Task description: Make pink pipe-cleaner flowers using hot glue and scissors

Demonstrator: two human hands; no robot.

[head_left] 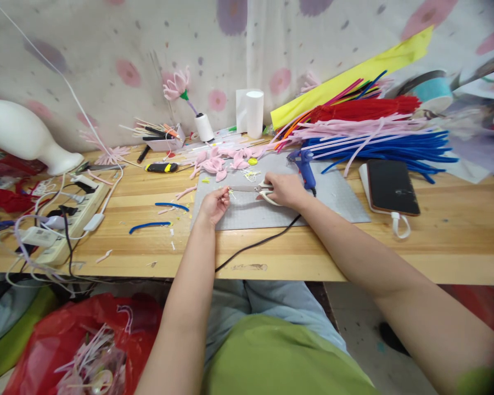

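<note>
My right hand (286,190) is wrapped round the handles of a pair of scissors (247,188), whose blades point left over the grey mat (247,219). At the blade tips is my left hand (216,205), its fingers pinched on something small that I cannot make out. Pale yellow thin strands (252,175) lie on the mat just beyond the blades. Behind them rest pink fuzzy petals (214,164) and a small yellow piece (252,161). A blue glue gun (304,167) lies beside my right hand.
Blue, pink and red pipe cleaners (379,147) are heaped at the back right, near a phone (392,186). A pink flower (178,86) stands at the back. At left are a yellow-black cutter (161,167) and a power strip (76,222). A black cable (257,243) crosses the front edge.
</note>
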